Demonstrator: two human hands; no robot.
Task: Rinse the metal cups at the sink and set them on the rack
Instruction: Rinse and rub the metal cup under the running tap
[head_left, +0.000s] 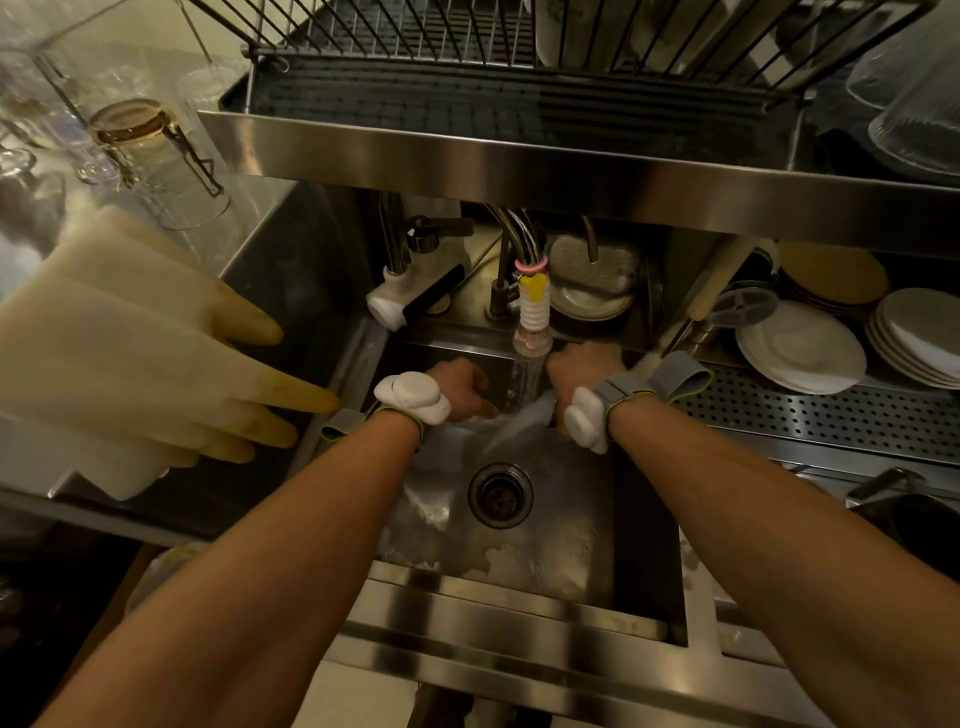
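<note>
Both my hands are low in the steel sink (550, 540), under the faucet nozzle (532, 332), which is running water. Between them a shiny metal cup (522, 415) lies tilted in the stream, blurred by motion and spray. My left hand (460, 387) curls against its left side with the fingers closed. My right hand (582, 366) grips it from the right; most of the cup is hidden by hands and water. The wire dish rack (415, 47) stands on the steel shelf above the sink, with white dishes in its right part.
Pale rubber gloves (156, 364) hang over the sink's left edge. Upturned glasses (156, 156) stand at the upper left. Stacked white plates (802, 348) sit on the perforated drainboard (831, 421) at right. The drain (500, 494) lies below my hands, and a sponge (592, 265) sits behind the faucet.
</note>
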